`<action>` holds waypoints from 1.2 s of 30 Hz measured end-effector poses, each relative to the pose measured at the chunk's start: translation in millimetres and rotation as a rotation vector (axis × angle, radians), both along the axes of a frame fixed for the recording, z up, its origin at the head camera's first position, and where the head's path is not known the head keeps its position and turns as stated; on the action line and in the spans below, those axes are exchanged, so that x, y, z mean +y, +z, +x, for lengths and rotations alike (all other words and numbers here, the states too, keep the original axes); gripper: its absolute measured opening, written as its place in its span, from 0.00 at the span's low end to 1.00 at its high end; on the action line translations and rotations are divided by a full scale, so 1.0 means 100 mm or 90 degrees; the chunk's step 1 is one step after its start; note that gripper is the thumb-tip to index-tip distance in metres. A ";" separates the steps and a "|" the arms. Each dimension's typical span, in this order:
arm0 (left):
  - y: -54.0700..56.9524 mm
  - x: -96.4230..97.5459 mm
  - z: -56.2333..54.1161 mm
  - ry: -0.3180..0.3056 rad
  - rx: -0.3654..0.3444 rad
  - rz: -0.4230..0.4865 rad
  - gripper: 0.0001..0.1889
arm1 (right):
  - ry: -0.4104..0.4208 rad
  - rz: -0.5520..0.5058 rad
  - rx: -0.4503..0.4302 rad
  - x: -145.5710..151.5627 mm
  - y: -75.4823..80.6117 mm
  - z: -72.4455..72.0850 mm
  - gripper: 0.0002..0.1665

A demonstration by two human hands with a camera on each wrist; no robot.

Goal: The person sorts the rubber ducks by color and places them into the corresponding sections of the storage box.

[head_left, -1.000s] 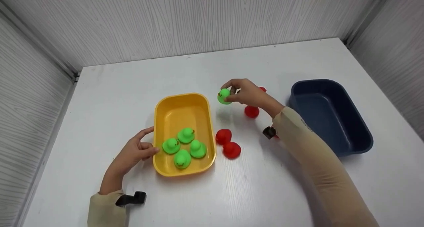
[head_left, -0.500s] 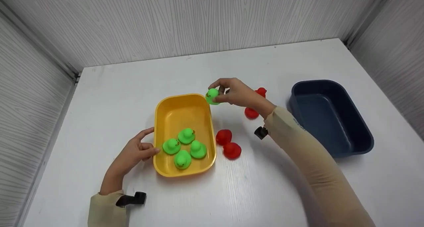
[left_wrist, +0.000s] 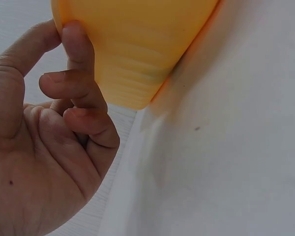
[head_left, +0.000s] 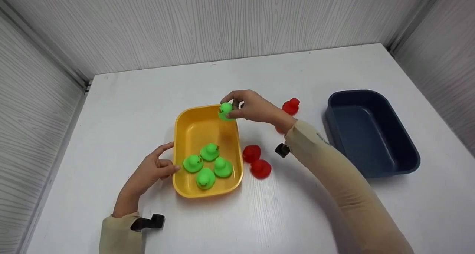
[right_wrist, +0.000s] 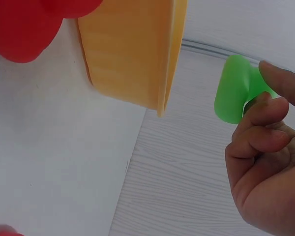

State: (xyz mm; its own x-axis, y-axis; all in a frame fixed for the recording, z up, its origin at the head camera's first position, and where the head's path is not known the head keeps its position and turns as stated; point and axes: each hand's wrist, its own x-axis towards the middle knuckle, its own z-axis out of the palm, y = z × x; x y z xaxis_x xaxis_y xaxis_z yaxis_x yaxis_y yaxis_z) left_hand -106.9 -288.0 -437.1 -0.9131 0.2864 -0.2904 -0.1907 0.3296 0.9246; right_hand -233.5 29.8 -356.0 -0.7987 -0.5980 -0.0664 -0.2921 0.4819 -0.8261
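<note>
A green rubber duck (head_left: 225, 110) is pinched between the thumb and fingers of my right hand (head_left: 252, 107), held up over the far right corner of the yellow bin (head_left: 193, 124). In the right wrist view the duck (right_wrist: 232, 91) shows beyond the bin's rim. My left hand (head_left: 148, 174) grips the bin's left wall, thumb over the rim. The left wrist view shows the fingers (left_wrist: 78, 49) against the yellow bin's wall (left_wrist: 132, 44). Several green ducks (head_left: 205, 178) sit together in the near half of the bin.
Two red ducks (head_left: 261, 168) lie close to the bin's right side. Farther back is another red duck (head_left: 291, 106), with one more partly hidden behind the right wrist. A dark blue bin (head_left: 371, 135) stands at the right. White panels rise around the table.
My right hand has moved left with the green duck, from beside the yellow bin to over its far right corner. The left hand stays in place at the bin.
</note>
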 end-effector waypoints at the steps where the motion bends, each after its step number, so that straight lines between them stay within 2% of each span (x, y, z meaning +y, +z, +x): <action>1: 0.00 0.00 0.00 -0.001 0.000 0.003 0.42 | 0.004 0.001 0.003 -0.02 -0.01 0.00 0.20; 8: 0.01 0.00 0.02 -0.006 0.015 0.015 0.41 | 0.026 0.002 0.019 -0.16 -0.12 0.00 0.20; 15: 0.02 0.01 0.01 -0.006 0.013 0.012 0.40 | 0.031 0.068 0.017 -0.30 -0.25 -0.04 0.21; 20: 0.01 0.00 0.01 -0.007 0.014 0.005 0.41 | 0.042 0.088 0.018 -0.33 -0.33 -0.07 0.20; 36: 0.01 0.01 0.01 0.001 0.008 0.001 0.41 | 0.080 0.216 0.013 -0.32 -0.31 -0.07 0.19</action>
State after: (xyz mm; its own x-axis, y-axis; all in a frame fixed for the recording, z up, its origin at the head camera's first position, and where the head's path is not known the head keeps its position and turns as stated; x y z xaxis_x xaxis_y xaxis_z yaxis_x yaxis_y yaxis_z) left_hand -106.0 -287.2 -435.8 -0.9170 0.2856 -0.2784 -0.1792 0.3286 0.9273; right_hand -240.9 -1.9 -386.7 -0.7236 -0.6385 -0.2620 -0.3819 0.6866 -0.6186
